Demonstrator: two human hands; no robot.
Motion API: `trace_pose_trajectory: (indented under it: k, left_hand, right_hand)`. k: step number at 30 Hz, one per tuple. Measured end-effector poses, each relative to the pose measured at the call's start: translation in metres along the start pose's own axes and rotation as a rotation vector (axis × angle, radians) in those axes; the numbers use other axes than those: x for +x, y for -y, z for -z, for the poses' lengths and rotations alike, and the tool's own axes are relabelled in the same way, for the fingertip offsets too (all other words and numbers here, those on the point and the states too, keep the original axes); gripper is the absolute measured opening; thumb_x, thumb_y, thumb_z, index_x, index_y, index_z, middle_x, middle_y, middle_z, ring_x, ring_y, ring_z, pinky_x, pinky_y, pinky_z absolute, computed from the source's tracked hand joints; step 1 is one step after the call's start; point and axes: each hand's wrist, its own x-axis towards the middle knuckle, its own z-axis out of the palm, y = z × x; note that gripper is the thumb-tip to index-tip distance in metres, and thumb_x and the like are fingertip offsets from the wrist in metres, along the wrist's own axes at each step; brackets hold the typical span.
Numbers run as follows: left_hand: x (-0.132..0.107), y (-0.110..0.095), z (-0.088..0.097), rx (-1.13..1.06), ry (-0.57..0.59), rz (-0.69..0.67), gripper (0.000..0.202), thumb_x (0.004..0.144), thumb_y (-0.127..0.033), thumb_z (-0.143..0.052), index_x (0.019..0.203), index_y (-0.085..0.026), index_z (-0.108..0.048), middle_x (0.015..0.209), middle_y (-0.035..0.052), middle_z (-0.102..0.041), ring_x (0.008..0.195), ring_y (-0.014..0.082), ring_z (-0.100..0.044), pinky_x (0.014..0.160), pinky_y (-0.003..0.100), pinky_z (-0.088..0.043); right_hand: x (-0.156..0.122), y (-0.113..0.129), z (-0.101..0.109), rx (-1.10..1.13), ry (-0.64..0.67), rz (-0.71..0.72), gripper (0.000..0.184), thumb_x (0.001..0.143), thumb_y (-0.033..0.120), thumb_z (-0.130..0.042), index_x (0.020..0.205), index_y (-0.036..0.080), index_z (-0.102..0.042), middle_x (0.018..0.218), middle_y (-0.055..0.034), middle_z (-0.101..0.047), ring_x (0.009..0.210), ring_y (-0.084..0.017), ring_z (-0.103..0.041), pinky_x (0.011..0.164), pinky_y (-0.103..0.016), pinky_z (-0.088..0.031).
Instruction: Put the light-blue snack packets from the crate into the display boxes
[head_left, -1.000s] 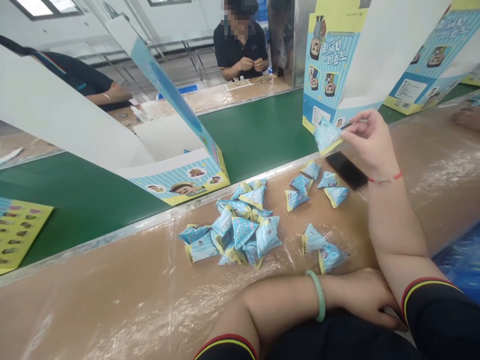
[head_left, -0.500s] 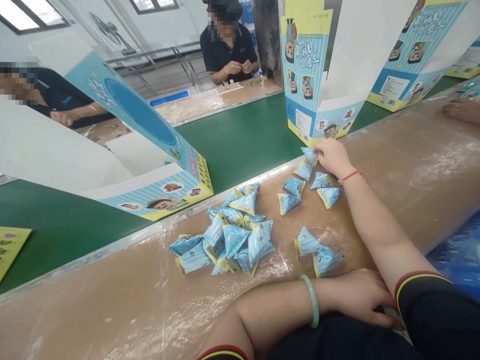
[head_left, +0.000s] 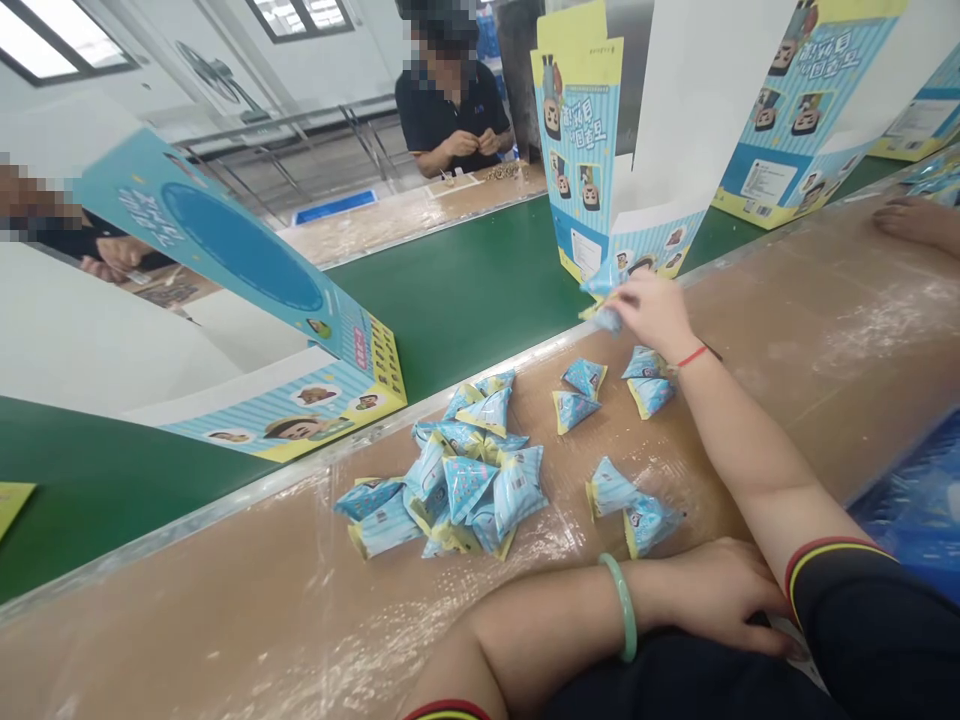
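Note:
My right hand [head_left: 649, 312], with a red string at the wrist, pinches a pair of blue-and-yellow pyramid-shaped sachets [head_left: 604, 318] above the table's far edge, in front of an upright open carton [head_left: 585, 150]. My left hand [head_left: 724, 590], with a green bangle, lies near the table's front edge, thumb apart; my right arm partly hides its fingers. Just beyond it rests a sachet pair [head_left: 649, 525]. Two more pairs lie farther back, the middle sachets [head_left: 576, 410] and the right sachets [head_left: 649, 397]. To their left is a heap of sachets [head_left: 469, 485].
A green conveyor belt [head_left: 465, 270] runs beyond the brown table [head_left: 247, 600]. On it stand a tilted open carton [head_left: 247, 260] at left and another carton [head_left: 795, 140] at right. Two people work across the belt. Another person's hand [head_left: 911, 220] rests at far right.
My right hand has lifted two sachets off the table, where they lay at the far edge. The cartons have shifted left in view. My left hand stays put.

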Motion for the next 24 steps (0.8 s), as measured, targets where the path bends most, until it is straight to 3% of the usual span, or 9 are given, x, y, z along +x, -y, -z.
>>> trace_pose_trajectory:
  k: [5,8,10,13,15,17,20,22,24]
  left_hand:
    - [-0.001,0.004,-0.005,0.024,-0.014,-0.005,0.035,0.089,-0.031,-0.069,0.114,-0.006,-0.070,0.122,0.0152,-0.071,0.119,0.0255,-0.063,0.108,0.031,-0.045]
    - [-0.002,0.008,-0.010,0.016,-0.025,-0.013,0.042,0.091,-0.036,-0.067,0.118,-0.004,-0.069,0.120,0.0164,-0.072,0.117,0.0256,-0.064,0.107,0.031,-0.045]
    - [-0.002,0.011,-0.014,-0.030,-0.049,-0.028,0.042,0.094,-0.039,-0.063,0.118,-0.005,-0.069,0.120,0.0154,-0.072,0.117,0.0234,-0.064,0.108,0.030,-0.044]
    - [-0.001,0.014,-0.017,-0.119,-0.070,-0.019,0.040,0.099,-0.043,-0.054,0.118,-0.011,-0.069,0.121,0.0106,-0.073,0.118,0.0184,-0.063,0.110,0.026,-0.042]
    - [-0.001,0.015,-0.019,-0.143,-0.063,0.005,0.039,0.099,-0.045,-0.052,0.117,-0.014,-0.069,0.121,0.0090,-0.073,0.116,0.0173,-0.064,0.110,0.025,-0.041]
    - [0.000,0.016,-0.020,-0.138,-0.058,0.019,0.038,0.099,-0.045,-0.053,0.116,-0.015,-0.069,0.122,0.0082,-0.073,0.115,0.0176,-0.064,0.111,0.026,-0.041]
    - [0.000,0.015,-0.020,-0.078,-0.046,0.021,0.037,0.097,-0.044,-0.058,0.116,-0.015,-0.068,0.120,0.0077,-0.073,0.114,0.0192,-0.065,0.110,0.028,-0.042]
    - [-0.001,0.012,-0.017,-0.025,-0.036,0.001,0.036,0.095,-0.041,-0.062,0.116,-0.012,-0.068,0.116,0.0090,-0.074,0.113,0.0205,-0.065,0.110,0.029,-0.042]
    - [-0.001,0.008,-0.013,0.012,-0.029,-0.014,0.036,0.094,-0.037,-0.064,0.118,-0.011,-0.067,0.113,0.0095,-0.075,0.112,0.0209,-0.065,0.109,0.030,-0.042]
  right_hand:
    - [-0.010,0.004,0.061,0.135,-0.970,0.076,0.028,0.100,0.043,-0.057,0.104,0.020,-0.073,0.095,-0.0051,-0.066,0.098,-0.024,-0.064,0.092,-0.047,-0.050]
    - [0.012,-0.003,0.076,0.202,-1.228,0.122,0.035,0.102,0.048,-0.051,0.107,0.020,-0.070,0.097,-0.0057,-0.061,0.102,-0.024,-0.062,0.096,-0.050,-0.048]
    - [0.046,-0.014,0.073,0.233,-1.139,0.033,0.037,0.103,0.051,-0.048,0.104,0.019,-0.068,0.100,-0.0090,-0.061,0.105,-0.024,-0.059,0.099,-0.048,-0.049]
    - [0.098,-0.033,0.060,0.284,-0.767,-0.206,0.021,0.100,0.037,-0.059,0.106,0.018,-0.066,0.113,-0.0145,-0.062,0.108,-0.021,-0.057,0.096,-0.039,-0.053]
    - [0.112,-0.042,0.051,0.282,-0.601,-0.301,0.023,0.097,0.030,-0.065,0.114,0.016,-0.063,0.121,-0.0160,-0.058,0.110,-0.020,-0.057,0.092,-0.036,-0.056]
    - [0.102,-0.048,0.044,0.252,-0.590,-0.292,0.030,0.096,0.038,-0.064,0.117,0.017,-0.061,0.123,-0.0153,-0.056,0.112,-0.022,-0.058,0.090,-0.037,-0.057]
    - [0.056,-0.053,0.038,0.251,-0.517,-0.199,0.037,0.097,0.050,-0.055,0.119,0.020,-0.062,0.120,-0.0128,-0.059,0.108,-0.024,-0.062,0.087,-0.042,-0.057]
    - [0.021,-0.053,0.039,0.305,-0.313,-0.143,0.043,0.095,0.053,-0.055,0.122,0.021,-0.063,0.119,-0.0121,-0.062,0.104,-0.025,-0.064,0.087,-0.043,-0.057]
    - [-0.005,-0.051,0.047,0.380,0.024,-0.032,0.051,0.088,0.058,-0.062,0.126,0.023,-0.065,0.124,-0.0113,-0.064,0.108,-0.026,-0.065,0.093,-0.044,-0.056]
